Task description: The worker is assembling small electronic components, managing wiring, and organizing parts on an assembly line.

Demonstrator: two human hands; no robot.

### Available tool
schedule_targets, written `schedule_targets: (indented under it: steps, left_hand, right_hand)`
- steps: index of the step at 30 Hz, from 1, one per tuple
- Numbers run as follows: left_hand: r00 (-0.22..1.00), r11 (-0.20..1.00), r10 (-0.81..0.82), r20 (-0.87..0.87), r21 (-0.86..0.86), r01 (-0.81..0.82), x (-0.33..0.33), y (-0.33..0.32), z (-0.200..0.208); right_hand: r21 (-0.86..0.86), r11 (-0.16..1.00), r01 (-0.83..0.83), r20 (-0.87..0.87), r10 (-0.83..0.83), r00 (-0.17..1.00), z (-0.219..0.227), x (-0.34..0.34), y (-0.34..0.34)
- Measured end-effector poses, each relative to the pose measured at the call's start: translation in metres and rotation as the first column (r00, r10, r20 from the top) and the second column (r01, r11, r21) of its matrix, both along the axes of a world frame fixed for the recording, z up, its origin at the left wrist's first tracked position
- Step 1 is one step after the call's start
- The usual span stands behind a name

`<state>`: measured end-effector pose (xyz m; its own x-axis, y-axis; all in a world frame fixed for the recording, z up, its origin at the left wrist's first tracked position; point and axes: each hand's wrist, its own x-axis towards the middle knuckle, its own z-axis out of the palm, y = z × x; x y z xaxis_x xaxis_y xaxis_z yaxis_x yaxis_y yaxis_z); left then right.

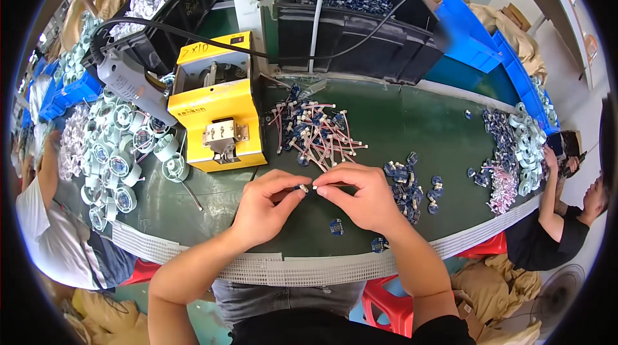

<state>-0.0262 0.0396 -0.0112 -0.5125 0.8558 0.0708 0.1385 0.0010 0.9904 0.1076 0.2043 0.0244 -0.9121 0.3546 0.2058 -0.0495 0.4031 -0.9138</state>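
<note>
Over the green table, my left hand (265,208) pinches a small dark circuit board (303,188) between thumb and fingers; most of it is covered. Close beside it, my right hand (365,198) is closed on a tiny white connector (315,186). Any wire behind that connector is hidden by the fingers. The two pieces face each other, and I cannot tell whether they touch. Beyond my hands lies a heap of short red-and-white wires (325,142) with connectors, mixed with small blue boards. Right of my right hand is a pile of blue circuit boards (404,189); a loose board (336,227) lies nearer me.
A yellow machine (219,132) stands left of the wires, beside a heap of pale green round housings (119,164) and a grey handheld tool (132,84). Black bins (360,45) line the back. A screwdriver (192,196) lies left. Co-workers sit at both sides.
</note>
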Motion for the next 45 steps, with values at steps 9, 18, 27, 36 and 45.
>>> schedule_targets:
  steps: [9,18,27,36,45]
  left_hand:
    - [0.998,1.0,0.002,0.064,-0.03,0.0,0.002,0.0,0.004]
    - [0.997,1.0,0.015,-0.071,-0.015,-0.016,0.001,-0.001,0.005]
    - [0.951,0.999,0.042,-0.305,-0.017,-0.05,0.002,-0.003,0.011]
    - [0.866,0.994,-0.038,-0.498,0.07,0.084,-0.001,-0.01,0.014]
    - [0.815,0.992,0.039,-0.578,0.121,0.038,0.016,-0.01,0.011]
  right_hand:
    - [-0.024,1.0,0.016,0.121,-0.013,0.993,-0.003,-0.002,-0.006]
    - [0.013,1.0,0.02,0.159,-0.022,0.987,0.0,-0.002,-0.007]
    - [0.078,0.997,-0.007,0.197,-0.008,0.98,-0.002,-0.001,-0.01]
    - [0.008,0.932,-0.362,-0.01,0.362,0.932,-0.016,-0.005,0.02]
    - [0.059,0.913,-0.403,-0.088,0.407,0.909,-0.022,0.001,0.023]
